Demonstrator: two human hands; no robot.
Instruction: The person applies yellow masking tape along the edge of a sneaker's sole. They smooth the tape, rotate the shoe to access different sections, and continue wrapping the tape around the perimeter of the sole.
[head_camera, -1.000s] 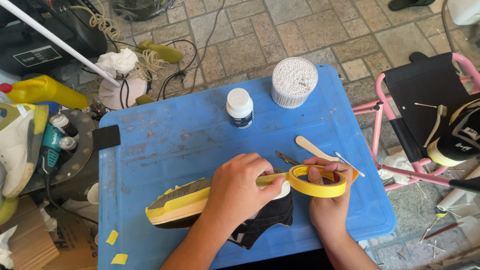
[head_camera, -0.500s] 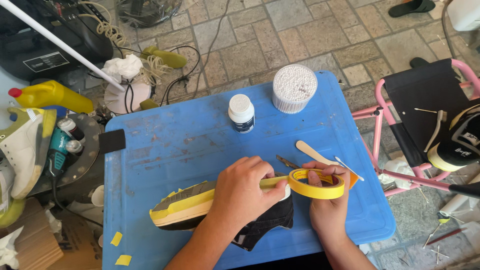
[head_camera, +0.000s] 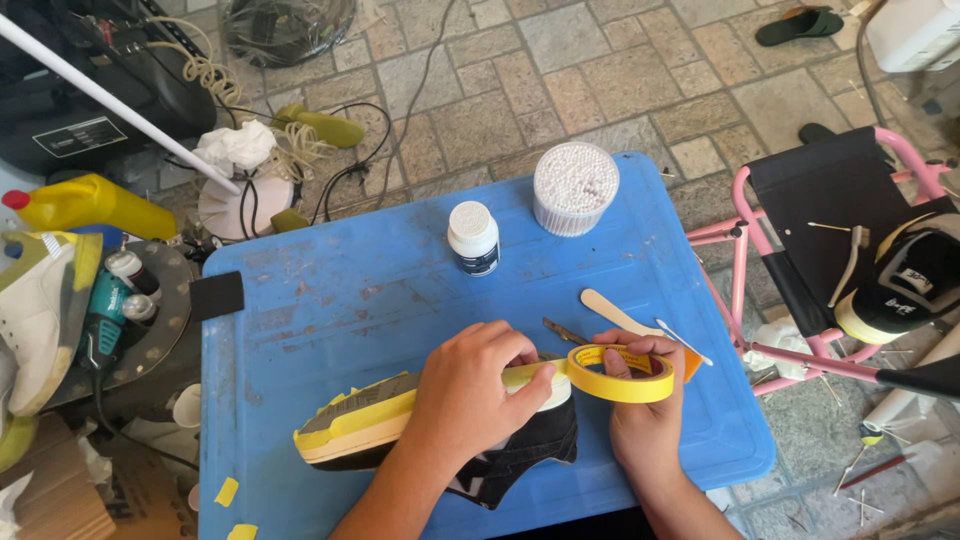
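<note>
Left hand (head_camera: 470, 395) pressed yellow tape onto the shoe (head_camera: 400, 430) sole, fingers flat to seal it; right hand (head_camera: 640, 420) gripped the tape roll (head_camera: 620, 372), keeping the strip taut.

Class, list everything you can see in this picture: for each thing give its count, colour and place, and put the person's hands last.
table: one, blue, centre
shoe: one, black with pale sole edged in yellow tape, on the table's near side
tape roll: one, yellow, by the shoe's right end
bottle: one, white with dark label, far side of the table
swab tub: one, white, far right of the table
wooden stick: one, pale, behind the roll
folding chair: one, pink and black, right
second shoe: one, black and white, on the chair
jug: one, yellow, left
left hand: pressing tape on the shoe
right hand: holding the roll
</note>
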